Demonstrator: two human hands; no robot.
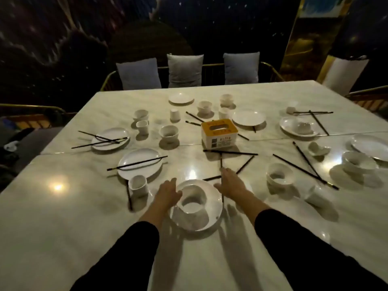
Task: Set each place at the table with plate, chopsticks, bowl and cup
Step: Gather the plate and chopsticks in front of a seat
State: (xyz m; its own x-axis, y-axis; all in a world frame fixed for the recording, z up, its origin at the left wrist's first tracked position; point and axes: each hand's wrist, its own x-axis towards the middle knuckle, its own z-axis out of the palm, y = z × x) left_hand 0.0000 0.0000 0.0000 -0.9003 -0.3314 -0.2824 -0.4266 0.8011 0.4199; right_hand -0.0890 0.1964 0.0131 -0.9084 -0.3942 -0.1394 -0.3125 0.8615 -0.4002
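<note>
A white plate (212, 221) lies at the near middle of the marble table (63, 217), and a white bowl (193, 203) stands on it. My left hand (168, 194) grips the plate's left rim, fingers curled against the bowl. My right hand (233, 183) is at the plate's right rim, closed over a black chopstick (221, 161) that runs away from me along that edge. To the left, a white cup (138, 185) stands in front of another plate (140, 164) with chopsticks across it. Right of my hands are a bowl (280, 175) and a tipped cup (317, 198).
A tissue box (219, 133) sits mid-table. Several plates, bowls, cups and loose chopsticks (304, 169) are scattered around it, out to the far and right edges. Cushioned seats (184, 70) line the far side. A bench (31, 141) runs on the left.
</note>
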